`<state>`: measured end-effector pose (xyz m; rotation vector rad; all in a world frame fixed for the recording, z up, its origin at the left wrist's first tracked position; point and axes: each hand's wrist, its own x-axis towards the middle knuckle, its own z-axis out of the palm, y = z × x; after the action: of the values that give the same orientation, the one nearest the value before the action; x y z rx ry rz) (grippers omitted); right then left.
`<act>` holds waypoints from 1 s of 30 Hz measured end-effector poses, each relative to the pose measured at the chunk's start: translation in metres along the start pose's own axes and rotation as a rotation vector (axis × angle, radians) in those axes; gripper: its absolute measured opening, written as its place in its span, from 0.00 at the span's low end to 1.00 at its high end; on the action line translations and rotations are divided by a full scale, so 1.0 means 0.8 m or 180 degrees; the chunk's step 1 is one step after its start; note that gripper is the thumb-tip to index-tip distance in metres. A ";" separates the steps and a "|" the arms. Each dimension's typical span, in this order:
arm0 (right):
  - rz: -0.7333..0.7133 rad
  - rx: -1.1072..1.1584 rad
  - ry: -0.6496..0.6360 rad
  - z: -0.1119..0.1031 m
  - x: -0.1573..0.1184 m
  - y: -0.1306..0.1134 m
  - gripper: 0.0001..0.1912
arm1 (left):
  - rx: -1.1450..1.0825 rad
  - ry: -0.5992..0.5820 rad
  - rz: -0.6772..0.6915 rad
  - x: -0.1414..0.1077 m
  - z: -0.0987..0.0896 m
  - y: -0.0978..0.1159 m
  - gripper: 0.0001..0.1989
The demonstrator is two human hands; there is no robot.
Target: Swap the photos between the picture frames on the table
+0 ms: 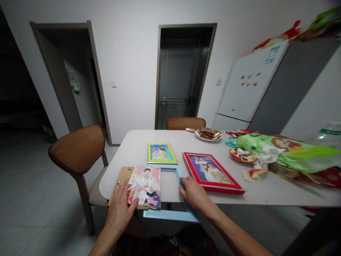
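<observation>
My left hand [119, 205] lies over the left edge of a pink photo [146, 186], its fingers stretched and thumb apart. A brown backing board [123, 176] with metal clips is partly under that photo. My right hand [195, 193] is closed around the right side of a light blue picture frame [170, 215], which has an open middle and juts past the table's near edge. The photo covers the frame's left side. Behind the blue frame lies a green-framed picture [163, 153]. A red-framed picture [213, 173] rests just right of my right hand.
On the white table [133, 142] stand a plate of wrapped snacks [209, 134], an opened pomegranate [243, 155], crumpled tissue [266, 156] and a green plastic bag [293, 151]. Wooden chairs [80, 151] stand at the left and far sides. A fridge [245, 85] is behind.
</observation>
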<state>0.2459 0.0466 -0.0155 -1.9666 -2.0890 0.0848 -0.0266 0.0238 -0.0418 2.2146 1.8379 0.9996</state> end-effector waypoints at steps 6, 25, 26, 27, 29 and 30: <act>-0.0343 0.1273 0.0297 0.008 0.005 -0.032 0.22 | -0.0121 -0.0308 0.0486 -0.005 0.003 0.020 0.21; 0.0810 0.4746 0.0081 -0.005 0.017 -0.104 0.29 | -0.3017 0.0738 -0.0782 0.030 -0.014 0.089 0.18; 0.1010 0.4852 -0.0139 0.001 0.015 -0.099 0.27 | -0.3382 0.0666 -0.0969 0.030 -0.011 0.095 0.19; 0.1102 0.5039 -0.0335 0.006 0.014 -0.095 0.25 | -0.3712 0.0566 -0.1079 0.028 -0.007 0.101 0.20; 0.0999 0.5475 -0.0441 0.009 0.013 -0.088 0.21 | -0.4175 0.0342 -0.1129 0.025 0.004 0.109 0.21; 0.0903 0.5617 -0.0355 0.007 0.013 -0.085 0.20 | -0.4293 0.0199 -0.1117 0.023 0.009 0.110 0.22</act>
<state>0.1783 0.0525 -0.0043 -0.9589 -0.8246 1.4626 0.0527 0.0193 0.0012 1.0064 0.9028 1.5292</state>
